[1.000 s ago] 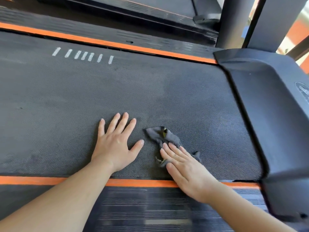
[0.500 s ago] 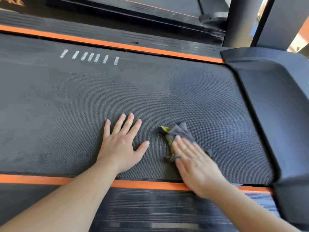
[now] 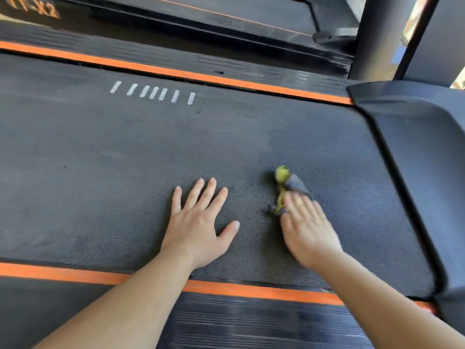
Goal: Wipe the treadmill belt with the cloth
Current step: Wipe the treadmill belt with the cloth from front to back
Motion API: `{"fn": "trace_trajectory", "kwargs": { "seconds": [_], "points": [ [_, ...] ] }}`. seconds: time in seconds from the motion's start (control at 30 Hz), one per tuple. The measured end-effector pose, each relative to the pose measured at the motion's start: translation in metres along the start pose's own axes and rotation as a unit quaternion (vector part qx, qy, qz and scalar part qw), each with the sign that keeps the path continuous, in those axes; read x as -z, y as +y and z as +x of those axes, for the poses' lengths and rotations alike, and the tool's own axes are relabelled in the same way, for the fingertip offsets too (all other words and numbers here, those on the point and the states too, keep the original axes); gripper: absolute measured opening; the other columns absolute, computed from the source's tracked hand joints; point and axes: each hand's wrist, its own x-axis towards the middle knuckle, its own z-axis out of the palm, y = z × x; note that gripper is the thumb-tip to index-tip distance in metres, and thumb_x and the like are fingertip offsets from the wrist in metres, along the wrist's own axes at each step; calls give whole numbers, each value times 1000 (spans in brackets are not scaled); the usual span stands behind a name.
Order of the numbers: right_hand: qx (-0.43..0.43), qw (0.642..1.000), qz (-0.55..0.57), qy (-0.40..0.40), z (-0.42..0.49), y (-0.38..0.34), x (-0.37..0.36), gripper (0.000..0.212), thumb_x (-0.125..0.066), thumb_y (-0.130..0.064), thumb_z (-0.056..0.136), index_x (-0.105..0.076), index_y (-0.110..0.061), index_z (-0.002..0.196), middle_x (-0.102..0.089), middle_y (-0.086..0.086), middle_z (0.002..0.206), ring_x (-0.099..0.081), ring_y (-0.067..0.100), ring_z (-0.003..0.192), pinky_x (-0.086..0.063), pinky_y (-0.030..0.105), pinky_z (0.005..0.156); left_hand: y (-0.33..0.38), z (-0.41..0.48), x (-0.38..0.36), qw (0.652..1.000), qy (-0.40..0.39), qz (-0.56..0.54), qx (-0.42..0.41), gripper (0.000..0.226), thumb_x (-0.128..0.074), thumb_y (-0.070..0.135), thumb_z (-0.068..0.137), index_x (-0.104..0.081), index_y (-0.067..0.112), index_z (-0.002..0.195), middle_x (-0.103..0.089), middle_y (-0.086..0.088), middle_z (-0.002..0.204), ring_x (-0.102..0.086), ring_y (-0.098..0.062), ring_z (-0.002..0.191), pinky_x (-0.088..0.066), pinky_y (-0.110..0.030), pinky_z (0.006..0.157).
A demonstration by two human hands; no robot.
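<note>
— Looking down through the head camera, you are pressing your right hand (image 3: 307, 227) on the cloth (image 3: 289, 185). The fingers are lying straight and close together, and the hand is a little blurred.

— Yes, and you are not curling the fingers round it. The cloth, grey with a yellow-green part, is lying bunched under your fingertips on the treadmill belt (image 3: 125, 152). It is sitting on the right part of the belt, near the dark motor cover (image 3: 415, 127).

— You are resting your left hand (image 3: 198, 222) flat on the belt just beside it, with the fingers spread wide and holding nothing.

— Both of your forearms are crossing the near orange stripe (image 3: 63, 272) and the ribbed side rail (image 3: 239, 321). A row of white marks (image 3: 153, 93) is showing on the far side of the belt, well apart from your hands.
</note>
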Motion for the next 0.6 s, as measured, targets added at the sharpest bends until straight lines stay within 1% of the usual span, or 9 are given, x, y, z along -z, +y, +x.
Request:
{"fn": "trace_trajectory", "kwargs": {
  "seconds": [0.07,0.13,0.23,0.3,0.37,0.4,0.47,0.53,0.6],
  "points": [
    [-89,995,29,-14,18,-2,2,62,-10,-41,108,-9,-17,166,2,1,174,5,18,160,1,39,129,-1,-1,2,1000,2,-6,0,84,-26,79,91,-23,35,162,-9,6,173,1,-17,159,1,-60,125],
    [-95,995,39,-11,20,-24,1,66,-5,-41,105,-8,-15,165,4,3,174,8,19,159,3,40,128,-1,0,3,1000,-4,-9,-1,85,-25,79,90,-23,35,162,-8,6,173,1,-17,159,2,-60,125],
    [58,997,49,-34,-10,-58,-5,83,9,-51,92,-14,-18,165,4,-3,172,8,14,159,13,32,124,-6,0,8,999,-31,-38,-3,89,-24,79,85,-23,35,162,-4,8,173,4,-13,159,5,-56,125],
    [158,983,56,-76,-32,-58,-1,89,18,-64,90,-9,-24,165,12,-12,168,17,4,155,20,26,121,-14,2,16,997,-35,-71,-9,90,-26,77,83,-27,32,162,-2,8,173,6,-9,158,5,-51,127],
    [204,971,33,-121,-38,-41,5,95,29,-69,84,-2,-28,164,13,-16,167,22,-2,152,19,25,122,-29,0,26,999,-14,-48,-16,88,-31,75,86,-30,29,161,-4,4,173,6,-11,158,4,-50,127],
    [206,973,10,-106,-37,-32,7,94,30,-67,84,-1,-27,162,9,-15,169,19,-1,153,15,26,124,-37,-3,30,1000,-1,-20,-7,86,-32,74,88,-30,29,161,-5,3,173,6,-13,159,5,-52,127],
    [149,987,-43,-52,-26,-16,11,85,26,-64,90,-1,-26,161,1,-11,170,9,5,156,7,31,126,-52,-10,33,999,-3,22,32,86,-26,78,90,-25,32,162,-4,2,173,7,-17,159,9,-57,125],
    [23,996,-67,-51,-7,-3,16,81,14,-55,92,-4,-26,165,-1,-9,172,3,10,159,4,34,127,-61,-17,27,998,-15,25,61,88,-17,83,90,-15,36,164,0,5,173,9,-18,159,9,-61,123],
    [-83,994,-42,-56,15,-1,18,73,1,-46,98,-12,-16,164,-6,0,173,-2,17,159,-1,39,128,-65,-20,21,997,-9,15,69,87,-14,85,90,-13,39,163,0,7,173,7,-18,159,5,-62,123]
  ]
}}
